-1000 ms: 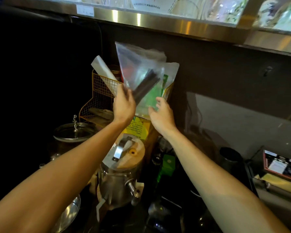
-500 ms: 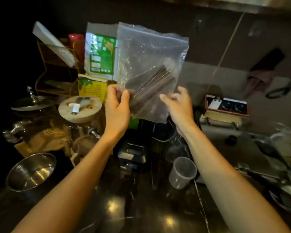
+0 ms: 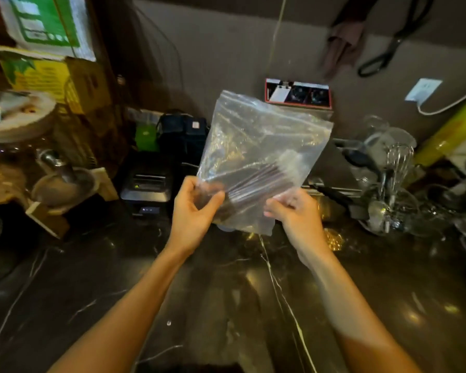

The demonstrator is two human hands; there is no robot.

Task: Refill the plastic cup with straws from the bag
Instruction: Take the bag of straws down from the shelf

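Both hands hold the clear bag (image 3: 261, 162) up over the dark tabletop (image 3: 226, 305): left hand (image 3: 193, 211) pinches its lower left corner, right hand (image 3: 293, 211) grips the lower right edge. Dark straws (image 3: 253, 181) lie slanted inside. The cup is hidden; best to find the sealed edge and peel it gently.

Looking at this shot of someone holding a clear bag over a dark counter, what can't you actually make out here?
- Plastic cup: head view, almost wholly hidden behind the bag; only a pale edge peeks below it.
- Straws: dark bundle blurred through crinkled plastic; their number cannot be told.
- Bag's zip seal: open or shut is unclear, too blurred.
- Left hand and right hand: fingertips partly hidden behind the bag's lower corners.
- Green label: cut off by the top edge, print too small.
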